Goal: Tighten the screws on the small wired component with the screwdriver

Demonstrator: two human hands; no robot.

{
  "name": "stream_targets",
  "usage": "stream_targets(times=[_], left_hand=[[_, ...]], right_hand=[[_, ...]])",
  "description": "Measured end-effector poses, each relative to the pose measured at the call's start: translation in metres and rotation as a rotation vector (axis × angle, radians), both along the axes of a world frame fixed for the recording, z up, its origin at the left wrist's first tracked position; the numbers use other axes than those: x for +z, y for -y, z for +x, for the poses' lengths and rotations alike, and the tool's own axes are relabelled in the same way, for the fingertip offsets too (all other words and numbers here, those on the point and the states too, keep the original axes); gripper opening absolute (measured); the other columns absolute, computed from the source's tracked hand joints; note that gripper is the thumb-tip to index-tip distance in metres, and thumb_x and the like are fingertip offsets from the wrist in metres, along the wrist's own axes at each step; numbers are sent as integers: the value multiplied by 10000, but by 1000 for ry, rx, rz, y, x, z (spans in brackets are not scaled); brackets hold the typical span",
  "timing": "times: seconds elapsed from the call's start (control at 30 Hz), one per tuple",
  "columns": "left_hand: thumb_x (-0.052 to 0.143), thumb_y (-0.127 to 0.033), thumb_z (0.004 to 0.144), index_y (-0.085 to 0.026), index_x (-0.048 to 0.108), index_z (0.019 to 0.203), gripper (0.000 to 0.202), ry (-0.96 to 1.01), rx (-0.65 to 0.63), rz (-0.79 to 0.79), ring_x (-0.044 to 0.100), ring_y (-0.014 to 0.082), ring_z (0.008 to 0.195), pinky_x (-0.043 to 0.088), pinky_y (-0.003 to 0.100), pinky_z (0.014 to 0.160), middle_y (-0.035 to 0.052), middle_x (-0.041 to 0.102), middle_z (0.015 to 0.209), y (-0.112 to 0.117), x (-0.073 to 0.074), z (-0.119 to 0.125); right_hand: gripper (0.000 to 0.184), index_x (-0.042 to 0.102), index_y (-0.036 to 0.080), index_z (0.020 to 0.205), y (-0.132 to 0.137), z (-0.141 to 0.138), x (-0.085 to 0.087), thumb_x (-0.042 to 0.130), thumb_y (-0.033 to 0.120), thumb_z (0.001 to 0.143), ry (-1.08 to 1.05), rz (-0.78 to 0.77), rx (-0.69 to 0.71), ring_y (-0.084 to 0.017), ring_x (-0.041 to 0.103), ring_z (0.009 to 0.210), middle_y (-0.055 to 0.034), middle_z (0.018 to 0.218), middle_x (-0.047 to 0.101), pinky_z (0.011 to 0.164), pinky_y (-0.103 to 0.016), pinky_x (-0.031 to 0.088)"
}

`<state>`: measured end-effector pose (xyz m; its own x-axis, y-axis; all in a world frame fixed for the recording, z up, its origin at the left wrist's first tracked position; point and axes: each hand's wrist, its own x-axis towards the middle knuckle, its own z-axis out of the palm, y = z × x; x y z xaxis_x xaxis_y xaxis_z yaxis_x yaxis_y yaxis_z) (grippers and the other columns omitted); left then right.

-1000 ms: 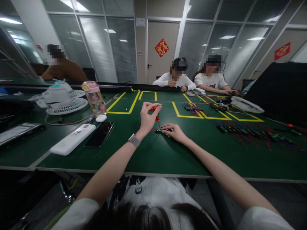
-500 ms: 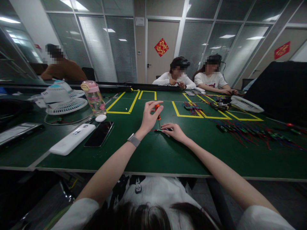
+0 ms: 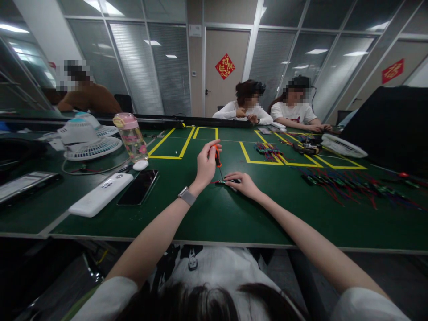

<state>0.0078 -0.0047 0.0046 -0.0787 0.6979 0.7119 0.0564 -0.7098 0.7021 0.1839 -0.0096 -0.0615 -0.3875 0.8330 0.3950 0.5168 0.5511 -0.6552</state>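
The circuit board (image 3: 220, 182) lies at the right fingers (image 3: 233, 177), below the screwdriver (image 3: 218, 159).

Screwdriver (image 3: 218, 158): handle partly hidden by the left hand (image 3: 205, 165); tip too small to resolve. Circuit board (image 3: 220, 182): partly covered by the right hand (image 3: 245, 185). Wired boards (image 3: 349, 183): individually indistinct. Black panel (image 3: 391, 129), flat device (image 3: 25, 185): cut off at right and left edges respectively.
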Motion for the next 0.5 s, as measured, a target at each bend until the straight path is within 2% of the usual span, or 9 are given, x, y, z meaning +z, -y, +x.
stream_targets(times=[0.1,0.2,0.4,0.5], left_hand=[[426,-281,942,-210,631,1068,251,-17,-25,16,623,154,938,485,291,830,60,661,1012,1,-1,2],[526,-327,898,-233,668,1010,205,-62,30,65,588,153,968,481,275,830,56,601,1039,3,-1,3],[644,-335,818,-223,696,824,123,-58,205,112,544,122,794,476,251,738,20,524,836,5,2,1],[571,-312,871,-223,683,924,152,-57,192,97,566,125,806,476,258,748,30,576,875,5,2,1]], right_hand=[[185,755,197,925,0,0,0,648,269,792,3,0,3,-232,641,1015,-91,1038,715,949,-390,459],[185,756,194,923,-1,0,-1,650,271,792,5,5,1,-236,637,1023,-94,1035,715,952,-391,457],[175,759,211,912,0,0,-1,648,274,791,-3,10,0,-236,645,1007,-81,1035,716,947,-396,462],[173,758,214,911,0,0,0,650,271,788,-9,10,-2,-233,646,1003,-79,1035,716,946,-399,463]])
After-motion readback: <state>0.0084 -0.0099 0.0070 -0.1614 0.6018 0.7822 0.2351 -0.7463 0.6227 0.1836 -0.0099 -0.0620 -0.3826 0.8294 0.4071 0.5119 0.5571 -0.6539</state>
